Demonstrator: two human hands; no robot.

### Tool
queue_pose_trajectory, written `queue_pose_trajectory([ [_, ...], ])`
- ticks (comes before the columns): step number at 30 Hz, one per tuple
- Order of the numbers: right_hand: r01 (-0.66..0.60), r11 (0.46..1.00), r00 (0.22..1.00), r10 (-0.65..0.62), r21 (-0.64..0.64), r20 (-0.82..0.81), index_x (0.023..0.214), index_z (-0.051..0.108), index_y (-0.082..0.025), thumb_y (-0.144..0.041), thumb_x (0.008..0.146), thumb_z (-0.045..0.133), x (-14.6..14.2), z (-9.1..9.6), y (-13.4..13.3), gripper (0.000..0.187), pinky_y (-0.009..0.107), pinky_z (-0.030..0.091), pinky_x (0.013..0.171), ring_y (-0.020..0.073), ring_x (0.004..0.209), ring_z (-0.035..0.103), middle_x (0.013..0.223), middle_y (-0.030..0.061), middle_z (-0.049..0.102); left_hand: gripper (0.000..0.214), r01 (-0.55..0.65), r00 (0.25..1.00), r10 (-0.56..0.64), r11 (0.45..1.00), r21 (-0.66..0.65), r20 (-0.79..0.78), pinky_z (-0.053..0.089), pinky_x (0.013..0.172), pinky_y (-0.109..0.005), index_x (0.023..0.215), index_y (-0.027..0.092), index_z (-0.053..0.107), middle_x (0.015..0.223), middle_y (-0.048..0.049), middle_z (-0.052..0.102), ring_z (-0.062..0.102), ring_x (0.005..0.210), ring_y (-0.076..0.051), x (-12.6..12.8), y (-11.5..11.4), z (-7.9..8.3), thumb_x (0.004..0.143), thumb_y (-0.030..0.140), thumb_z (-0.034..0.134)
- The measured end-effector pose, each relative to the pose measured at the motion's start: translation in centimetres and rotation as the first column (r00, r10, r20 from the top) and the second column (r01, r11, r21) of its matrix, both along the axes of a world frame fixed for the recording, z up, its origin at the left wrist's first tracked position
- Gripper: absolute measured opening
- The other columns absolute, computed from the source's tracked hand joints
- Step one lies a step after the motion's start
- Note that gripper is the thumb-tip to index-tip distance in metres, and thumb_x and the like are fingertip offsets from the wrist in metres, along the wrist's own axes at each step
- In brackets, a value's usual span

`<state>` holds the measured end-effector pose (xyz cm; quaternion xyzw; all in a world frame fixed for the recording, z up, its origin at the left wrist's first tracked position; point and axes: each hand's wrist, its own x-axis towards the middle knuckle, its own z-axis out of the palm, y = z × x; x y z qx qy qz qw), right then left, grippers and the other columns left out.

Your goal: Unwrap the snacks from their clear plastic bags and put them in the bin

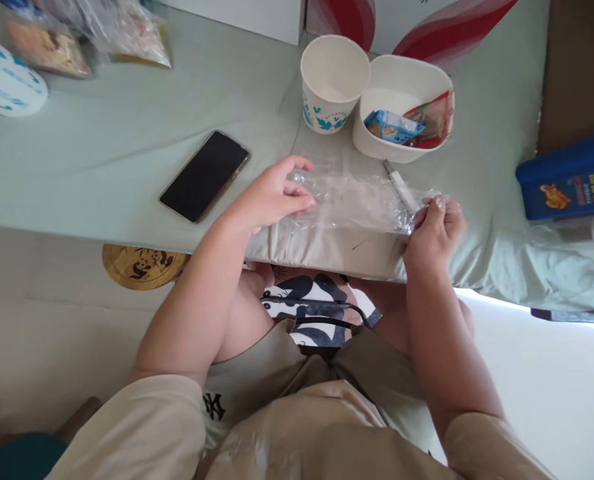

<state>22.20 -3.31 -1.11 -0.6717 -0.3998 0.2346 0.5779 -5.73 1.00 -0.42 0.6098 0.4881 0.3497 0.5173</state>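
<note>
A clear plastic bag (357,200) lies flat near the front edge of a table under a pale green cloth (101,147). My left hand (271,195) rests on the bag's left end, fingers curled and pressing it down. My right hand (434,230) pinches the crumpled right end of the bag, fingers closed on the plastic. A thin white pen-like stick (401,185) lies on the bag near my right hand.
A black phone (205,175) lies left of my hands. Behind the bag stand a paper cup (333,83) and a white bowl (401,107) with snack packets. A blue box (571,177) sits at the right, bagged food (81,37) at the far left.
</note>
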Motion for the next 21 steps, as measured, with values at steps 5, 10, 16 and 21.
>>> queue_pose_trajectory([
  [5,-0.062,0.997,0.998,0.061,-0.036,-0.029,0.081,0.054,-0.025,-0.058,0.094,0.056,0.0,0.1,-0.2,0.036,0.024,0.028,0.036,0.0092,0.039,0.039,0.052,-0.0089,0.043,0.032,-0.117,0.986,0.116,0.993,0.003,0.122,0.062,0.089,-0.041,0.122,0.028,0.056,0.098,-0.0025,0.07,0.073,0.098,-0.019,0.4,0.1,1.4,0.093,0.023,0.068],
  [10,-0.059,0.998,0.998,0.059,0.01,0.005,0.078,0.052,-0.024,-0.061,0.094,0.057,0.6,0.2,-0.5,0.041,0.024,0.037,0.043,0.0097,0.043,0.046,0.053,-0.0083,0.043,0.052,-0.074,0.97,0.06,0.996,0.051,0.235,0.059,0.096,-0.04,0.138,0.034,0.045,0.11,-0.0004,0.07,0.072,0.111,-0.019,1.1,-0.2,2.1,0.093,0.026,0.069],
  [16,-0.096,0.994,0.995,0.096,-0.047,0.005,0.086,0.055,-0.026,-0.065,0.094,0.058,1.2,-0.2,-0.9,0.04,0.026,0.031,0.037,0.0115,0.039,0.042,0.054,-0.0088,0.042,0.027,-0.155,0.982,0.161,0.986,0.065,-0.103,0.058,0.067,-0.028,0.126,0.029,0.059,0.096,-0.0036,0.07,0.072,0.073,-0.014,1.3,0.8,0.0,0.099,0.034,0.057],
  [21,-0.117,0.985,0.991,0.124,-0.124,0.051,0.09,0.059,-0.026,-0.064,0.094,0.059,1.4,-0.1,-1.1,0.039,0.026,0.032,0.038,0.0108,0.039,0.045,0.058,-0.0071,0.051,0.023,-0.186,0.973,0.198,0.977,0.105,-0.122,0.054,0.061,-0.027,0.117,0.026,0.06,0.081,-0.0013,0.067,0.065,0.061,-0.012,1.0,1.4,-1.5,0.096,0.036,0.063],
])
